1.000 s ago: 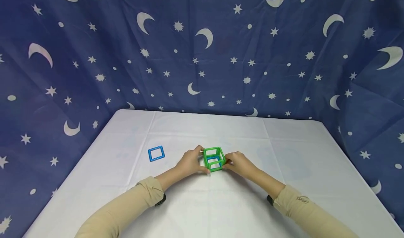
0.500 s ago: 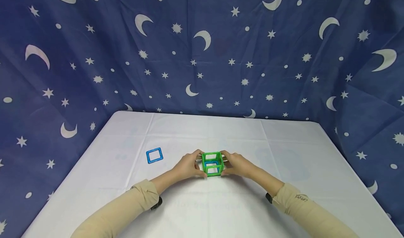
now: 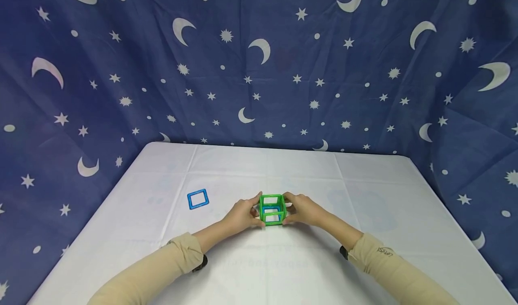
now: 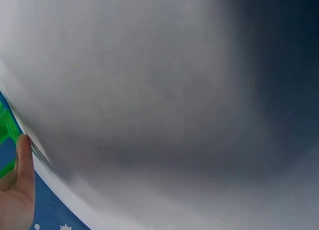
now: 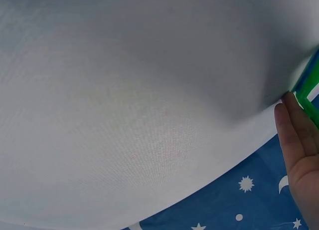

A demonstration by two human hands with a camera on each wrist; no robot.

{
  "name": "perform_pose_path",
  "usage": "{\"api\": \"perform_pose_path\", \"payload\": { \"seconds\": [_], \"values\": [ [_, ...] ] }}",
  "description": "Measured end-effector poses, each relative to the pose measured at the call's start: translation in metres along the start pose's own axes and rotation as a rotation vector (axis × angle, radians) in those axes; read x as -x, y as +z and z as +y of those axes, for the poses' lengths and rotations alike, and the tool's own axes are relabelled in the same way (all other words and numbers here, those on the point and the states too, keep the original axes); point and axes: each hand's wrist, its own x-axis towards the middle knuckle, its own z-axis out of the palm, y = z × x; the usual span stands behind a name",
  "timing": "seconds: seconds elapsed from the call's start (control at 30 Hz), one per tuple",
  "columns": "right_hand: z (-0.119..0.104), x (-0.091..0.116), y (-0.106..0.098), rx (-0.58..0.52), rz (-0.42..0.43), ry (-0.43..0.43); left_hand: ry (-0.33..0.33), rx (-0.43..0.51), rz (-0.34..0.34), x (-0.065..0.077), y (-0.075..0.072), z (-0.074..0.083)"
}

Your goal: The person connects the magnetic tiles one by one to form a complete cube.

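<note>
Presently catalogued: one small box built of square frames, on the white table, midway between two hands. Base: one blue frame, lying flat under the rest. Walls: green frames, upright, seemingly one to each of the four sides. Top: apparently uncovered, the blue base being visible through it from above. Left hand: grasping the box from its left, thumb at the near corner, forefinger at the far one. Right hand: grasping the opposite side in like manner, thumb toward the wearer. Spare item: one loose blue square, flat on the table, to the left of the box and well apart from it, touched by neither hand. Condition of the work, by judgement: base and walls assembled, box standing squarely; the loose square unjoined, and the top, to all appearance, the only face without a piece. Reservation: both wrist views catch merely a green corner at their margins, so whether every seam meets snugly cannot be told. Setting: a dark blue curtain patterned with moons and stars, hanging behind the table.
</note>
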Motion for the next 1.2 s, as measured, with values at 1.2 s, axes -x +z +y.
{"api": "perform_pose_path", "payload": {
  "seconds": [1.2],
  "values": [
    [0.001, 0.007, 0.003, -0.002, -0.013, 0.030, 0.023, 0.038, -0.016, 0.004, 0.002, -0.001]
  ]
}}
